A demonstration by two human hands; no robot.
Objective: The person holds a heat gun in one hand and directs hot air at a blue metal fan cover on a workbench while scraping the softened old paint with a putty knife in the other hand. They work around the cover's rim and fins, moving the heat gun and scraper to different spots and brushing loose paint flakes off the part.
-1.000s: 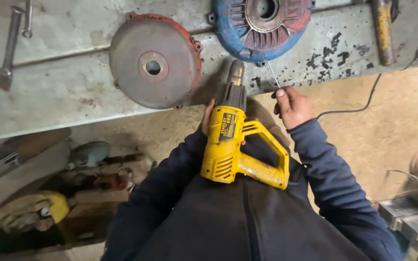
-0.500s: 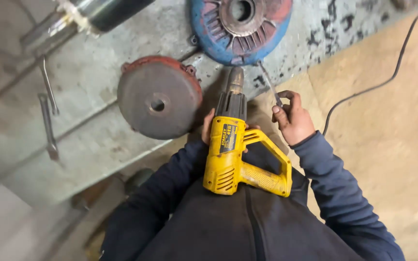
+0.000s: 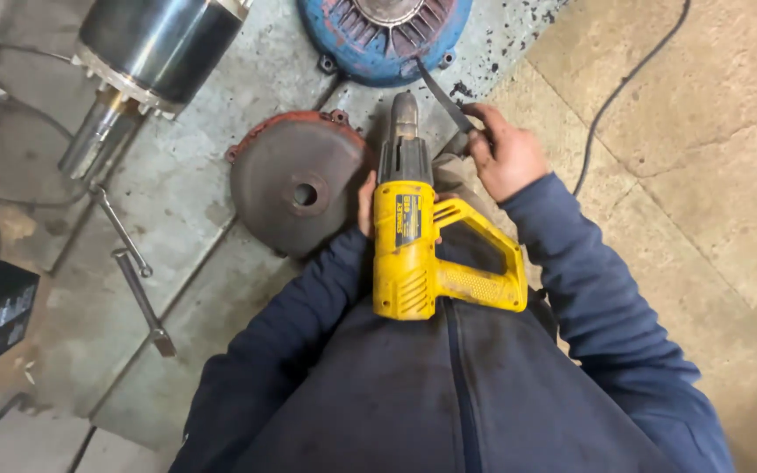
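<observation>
1. Yellow drill rests against your jacket, between your hands.
2. Your left hand, mostly hidden, touches its side; grip unclear.
3. Your right hand pinches a thin metal strip.

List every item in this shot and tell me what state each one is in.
Yellow heat gun: resting on the lap, nozzle pointing at the floor plate.
Right hand: fingers closed on a thin dark blade.
Left hand: mostly hidden beside the gun.
Red end cover: lying flat.
Blue end housing: lying flat, partly cropped.
Two wrenches: lying loose.
</observation>
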